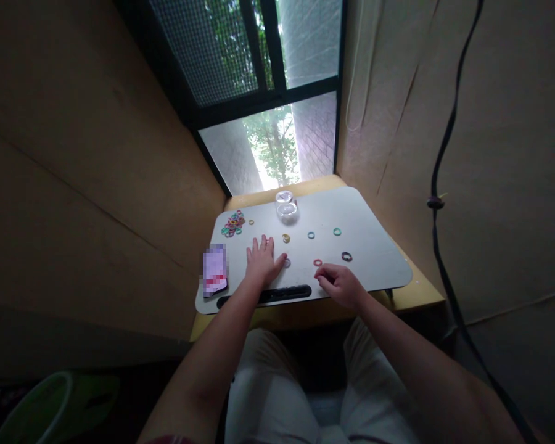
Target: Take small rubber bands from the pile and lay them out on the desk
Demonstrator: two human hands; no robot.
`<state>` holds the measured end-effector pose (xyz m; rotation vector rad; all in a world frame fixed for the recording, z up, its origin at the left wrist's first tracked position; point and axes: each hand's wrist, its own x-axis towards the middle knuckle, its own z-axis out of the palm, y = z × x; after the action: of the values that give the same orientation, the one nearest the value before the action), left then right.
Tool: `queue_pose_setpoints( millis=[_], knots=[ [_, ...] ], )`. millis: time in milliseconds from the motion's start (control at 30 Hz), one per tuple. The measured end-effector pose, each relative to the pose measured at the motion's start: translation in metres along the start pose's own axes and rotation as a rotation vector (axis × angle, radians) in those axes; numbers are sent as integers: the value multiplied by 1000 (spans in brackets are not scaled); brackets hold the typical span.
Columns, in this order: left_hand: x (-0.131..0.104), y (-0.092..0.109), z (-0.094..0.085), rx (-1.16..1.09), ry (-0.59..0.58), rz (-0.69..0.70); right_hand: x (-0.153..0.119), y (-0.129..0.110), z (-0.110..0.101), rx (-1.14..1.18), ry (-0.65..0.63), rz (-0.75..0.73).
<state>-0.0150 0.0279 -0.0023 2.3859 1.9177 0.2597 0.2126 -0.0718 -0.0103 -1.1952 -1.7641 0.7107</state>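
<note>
My left hand (261,261) lies flat on the white tabletop with its fingers spread. Its thumb touches or nearly touches a lilac band (287,263), and a bit of pink shows by its fingertips. My right hand (340,283) is curled closed at the table's front edge, just below a red band (317,263); whatever is inside the fingers is hidden. Around them lie small ring-shaped bands: a yellow band (285,238), a blue band (311,235), a green band (337,231) and a dark multicoloured band (346,256).
A heap of coloured bands (234,224) sits at the far left, one yellow band beside it. Clear round containers (287,209) stand at the back. A blurred purple item (214,270) lies at the left edge. The table (374,246) has a black slot (284,295) in front.
</note>
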Motion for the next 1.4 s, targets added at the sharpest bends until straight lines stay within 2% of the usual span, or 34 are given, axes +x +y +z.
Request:
queue_pose_setpoints(
  millis=[267, 533, 633, 767, 900, 1000, 1067, 1233, 1300, 1400],
  knots=[
    [0, -1, 1, -20, 15, -16, 0, -6, -3, -6, -12, -5],
    [6, -10, -10, -104, -33, -44, -1, -5, -3, -36, -37, 3],
    [17, -24, -16, -88, -17, -78, 0, -4, -4, -31, -40, 0],
    [44, -52, -30, 25, 28, -70, 0, -3, -4, -39, -58, 0],
    [71, -79, -47, 138, 41, -28, 0, -2, -4, -40, -59, 2],
    [84, -91, -56, 226, 7, 51, 1, -2, -4, -46, -64, 10],
    [89, -95, -61, 261, 17, 52, 1, -3, -5, -48, -66, 14],
    [95, -112, -68, 245, 79, -110, 2, -5, -6, -40, -70, 20],
    [95, -120, -68, 256, 69, -85, 2, -4, -5, -45, -74, 24],
    [92, -127, -66, 273, 46, 41, 2, -3, -4, -57, -82, 17]
  ],
)
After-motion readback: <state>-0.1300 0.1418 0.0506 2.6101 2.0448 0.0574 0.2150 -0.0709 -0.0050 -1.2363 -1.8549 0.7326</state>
